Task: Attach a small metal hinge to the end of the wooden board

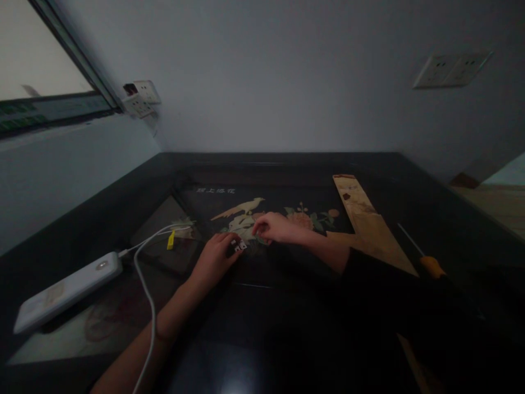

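Observation:
My left hand (214, 258) rests on the dark table and grips a small black-and-white object (238, 245) at its fingertips. My right hand (273, 228) lies just right of it, fingers curled down onto the table beside the same small object; what it pinches, if anything, is too small to tell. Both hands sit over a dark mat (311, 203) printed with a bird and flowers.
A white power bank (68, 291) lies at the left with a white cable (144, 279) running past my left arm. A long tan board (367, 221) and an orange-handled screwdriver (430, 266) lie at the right. Wall sockets (140, 97) are on the corner.

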